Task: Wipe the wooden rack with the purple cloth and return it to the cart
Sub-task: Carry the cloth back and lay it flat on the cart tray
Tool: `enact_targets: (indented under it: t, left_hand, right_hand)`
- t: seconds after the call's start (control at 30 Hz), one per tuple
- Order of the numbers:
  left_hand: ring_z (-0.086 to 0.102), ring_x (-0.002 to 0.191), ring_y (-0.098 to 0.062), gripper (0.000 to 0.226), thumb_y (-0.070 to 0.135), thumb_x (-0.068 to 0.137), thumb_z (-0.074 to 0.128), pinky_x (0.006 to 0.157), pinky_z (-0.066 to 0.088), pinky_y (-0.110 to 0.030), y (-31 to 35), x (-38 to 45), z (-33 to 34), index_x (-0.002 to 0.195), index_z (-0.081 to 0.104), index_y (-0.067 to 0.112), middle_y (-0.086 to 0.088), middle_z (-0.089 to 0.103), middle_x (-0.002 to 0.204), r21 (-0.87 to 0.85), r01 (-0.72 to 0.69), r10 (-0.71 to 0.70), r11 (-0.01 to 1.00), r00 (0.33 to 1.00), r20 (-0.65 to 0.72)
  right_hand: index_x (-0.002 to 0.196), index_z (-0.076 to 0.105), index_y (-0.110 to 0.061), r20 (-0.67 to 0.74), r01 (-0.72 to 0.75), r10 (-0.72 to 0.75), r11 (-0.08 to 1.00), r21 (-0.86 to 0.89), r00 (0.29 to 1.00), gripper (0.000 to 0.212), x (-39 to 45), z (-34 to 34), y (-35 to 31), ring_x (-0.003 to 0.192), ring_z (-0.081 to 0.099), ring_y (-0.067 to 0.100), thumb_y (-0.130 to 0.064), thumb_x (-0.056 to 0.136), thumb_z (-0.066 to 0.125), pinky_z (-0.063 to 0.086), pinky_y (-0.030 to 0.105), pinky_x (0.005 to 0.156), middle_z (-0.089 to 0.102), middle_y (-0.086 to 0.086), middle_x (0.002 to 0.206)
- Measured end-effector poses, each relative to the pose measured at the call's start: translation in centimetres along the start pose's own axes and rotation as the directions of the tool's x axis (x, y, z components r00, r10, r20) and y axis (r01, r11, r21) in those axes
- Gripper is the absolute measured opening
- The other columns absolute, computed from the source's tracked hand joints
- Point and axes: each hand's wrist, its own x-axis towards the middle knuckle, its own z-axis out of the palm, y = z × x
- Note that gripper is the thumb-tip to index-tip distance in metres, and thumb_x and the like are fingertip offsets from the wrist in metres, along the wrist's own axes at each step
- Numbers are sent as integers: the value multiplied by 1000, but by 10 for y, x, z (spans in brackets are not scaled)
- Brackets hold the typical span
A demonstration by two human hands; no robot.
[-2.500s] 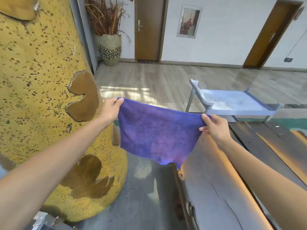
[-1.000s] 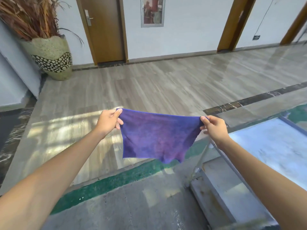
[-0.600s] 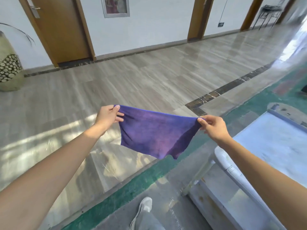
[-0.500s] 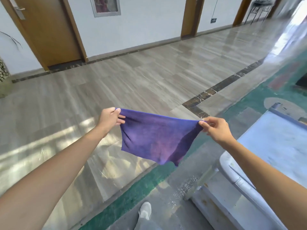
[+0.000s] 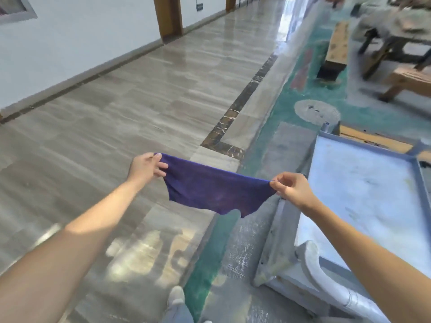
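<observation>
out in front of the head camera, both bare arms reach forward over the floor point(image 5: 116, 117). the purple cloth point(image 5: 214, 190) hangs in the air between the two hands, stretched along its top edge and sagging to a ragged lower edge. the left hand point(image 5: 145, 167) has its grip pinching the cloth's left top corner, thumb over the fabric and fingers curled under it. the right hand point(image 5: 293, 188) has its grip pinching the right top corner between thumb and forefinger, the other fingers loosely bent.

just to the right of the right hand, and below it, stands the grey cart point(image 5: 417, 173), with a raised rim around a pale, scuffed top tray and a rounded handle point(image 5: 326, 278) at the near end. the cloth is clear of the cart, its right corner near the tray's left rim. a lower shelf shows under the tray.

a green strip point(image 5: 291, 106) runs along the floor beside the grey tiles. further off at the upper right, blurred, are a wooden bench point(image 5: 337, 46) and dark furniture legs. a pale shoe point(image 5: 176, 297) shows at the bottom edge. no wooden rack can be made out with certainty.
</observation>
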Motion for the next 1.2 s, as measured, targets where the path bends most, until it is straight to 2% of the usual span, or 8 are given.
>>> enact_targets:
  t: [0.13, 0.4, 0.57, 0.73, 0.83, 1.03, 1.13, 1.2]
  left_hand:
    - [64, 43, -5, 18, 20, 108, 45, 52, 57, -22, 17, 71, 47, 105, 56, 6, -10, 69, 83, 1, -57, 57, 998, 992, 112]
    - [61, 48, -7, 23, 23, 108, 44, 53, 54, -27, 69, 180, 159, 93, 58, 11, -8, 67, 80, 31, -204, 179, 979, 915, 363]
    - [60, 52, -14, 28, 21, 108, 44, 52, 53, -29, 112, 210, 257, 83, 57, 18, -10, 66, 80, 8, -322, 261, 947, 780, 568]
    - [55, 38, 0, 31, 17, 107, 44, 51, 51, -29, 136, 211, 360, 78, 52, 18, -7, 60, 71, -47, -366, 303, 930, 686, 662]
    - [54, 42, -7, 32, 16, 106, 43, 55, 51, -32, 145, 196, 428, 75, 50, 18, -6, 56, 66, -78, -395, 336, 915, 642, 689]
    - [56, 55, -17, 27, 21, 107, 44, 62, 53, -37, 156, 158, 575, 85, 58, 13, -3, 60, 68, -109, -467, 340, 878, 446, 828]
    - [61, 60, -20, 27, 23, 106, 44, 69, 58, -43, 155, 140, 632, 87, 61, 13, -3, 63, 70, -94, -505, 311, 858, 365, 878]
    - [65, 64, -22, 29, 24, 105, 45, 75, 62, -46, 148, 127, 674, 89, 63, 8, -4, 66, 71, -57, -548, 260, 834, 300, 918]
  right_hand:
    - [64, 65, -14, -17, -97, 98, 993, 63, 995, 15, 5, -9, -8, 58, 56, 14, -11, 78, 68, 44, 23, 59, 63, -1, 61]
    - [65, 51, -9, -9, -296, 300, 947, 123, 954, 6, 7, -30, -27, 50, 33, 11, -12, 68, 56, 24, 16, 46, 42, -1, 58]
    - [69, 41, 6, -124, -367, 391, 913, 180, 912, 22, -1, -48, -15, 63, 24, 23, -13, 65, 51, 13, 33, 56, 31, 13, 67]
    - [70, 38, 9, -209, -403, 472, 864, 301, 856, 23, -12, -71, 0, 67, 21, 39, -11, 65, 48, 13, 47, 68, 25, 28, 70]
    - [67, 40, 7, -275, -392, 507, 838, 380, 817, 19, -18, -87, 11, 63, 22, 29, -10, 61, 47, 13, 41, 61, 24, 23, 68]
    - [66, 37, 6, -439, -391, 622, 767, 509, 649, 19, -39, -133, 66, 69, 19, 32, -11, 64, 46, 16, 37, 59, 23, 26, 68]
    - [58, 41, -12, -504, -373, 674, 728, 575, 539, 6, -47, -147, 91, 58, 27, 18, -12, 62, 46, 21, 26, 52, 27, 9, 62]
    - [58, 41, -13, -511, -382, 728, 679, 627, 457, 8, -55, -156, 113, 59, 26, 16, -12, 64, 46, 16, 30, 55, 28, 3, 62]
